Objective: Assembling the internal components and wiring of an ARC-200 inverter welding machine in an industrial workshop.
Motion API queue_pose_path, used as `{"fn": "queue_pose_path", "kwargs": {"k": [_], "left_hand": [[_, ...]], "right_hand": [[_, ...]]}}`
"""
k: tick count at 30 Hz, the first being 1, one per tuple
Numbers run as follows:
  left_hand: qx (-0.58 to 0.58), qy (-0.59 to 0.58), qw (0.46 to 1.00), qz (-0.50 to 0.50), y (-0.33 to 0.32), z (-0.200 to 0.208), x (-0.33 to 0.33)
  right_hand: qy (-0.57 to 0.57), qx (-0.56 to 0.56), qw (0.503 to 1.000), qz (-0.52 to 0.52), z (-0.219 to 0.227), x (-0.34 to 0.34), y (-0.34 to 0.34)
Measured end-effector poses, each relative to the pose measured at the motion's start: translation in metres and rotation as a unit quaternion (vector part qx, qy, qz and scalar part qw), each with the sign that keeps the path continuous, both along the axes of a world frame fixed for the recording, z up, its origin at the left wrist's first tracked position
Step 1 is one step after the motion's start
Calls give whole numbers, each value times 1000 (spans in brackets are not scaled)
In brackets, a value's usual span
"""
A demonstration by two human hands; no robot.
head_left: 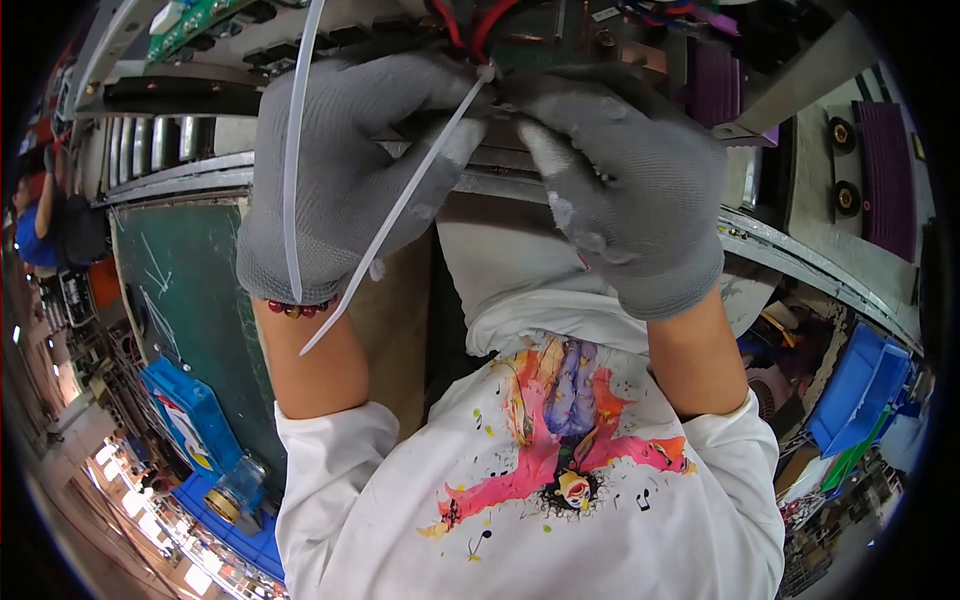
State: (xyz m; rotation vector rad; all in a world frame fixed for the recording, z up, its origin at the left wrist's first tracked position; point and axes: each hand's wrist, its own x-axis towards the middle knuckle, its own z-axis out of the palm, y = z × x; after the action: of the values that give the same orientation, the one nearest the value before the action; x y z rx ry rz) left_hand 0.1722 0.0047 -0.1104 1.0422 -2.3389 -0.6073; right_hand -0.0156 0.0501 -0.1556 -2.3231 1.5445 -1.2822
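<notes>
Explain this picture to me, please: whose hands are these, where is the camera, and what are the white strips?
The camera sits on a person's head and looks down, so the edges bend. The left hand and right hand, both in grey gloves, belong to that person. Together they pinch a white cable tie near red wires on a metal chassis with electronic parts. A second white tie hangs over the left glove. Below is the person's white printed shirt. At the left edge lies a blue tray.

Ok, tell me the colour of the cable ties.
White cable ties, seen in the head view against grey gloves.
</notes>
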Motion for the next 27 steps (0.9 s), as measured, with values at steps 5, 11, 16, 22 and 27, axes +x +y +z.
{"fn": "queue_pose_path", "kwargs": {"k": [5,11,16,22,27], "left_hand": [[14,-48,999,-3,0,5,-1],[27,-3,1000,8,4,-1,0],[38,25,994,97,14,-6,-9],[54,93,994,-2,6,-18,10],[50,83,993,66,14,-17,-1]], "right_hand": [[5,-1,1000,3,2,-1,2],[58,15,998,-13,8,2,6],[-31,22,999,12,-2,2,1],[-3,29,1000,3,2,7,6],[-113,22,992,45,-15,10,-5]]}}
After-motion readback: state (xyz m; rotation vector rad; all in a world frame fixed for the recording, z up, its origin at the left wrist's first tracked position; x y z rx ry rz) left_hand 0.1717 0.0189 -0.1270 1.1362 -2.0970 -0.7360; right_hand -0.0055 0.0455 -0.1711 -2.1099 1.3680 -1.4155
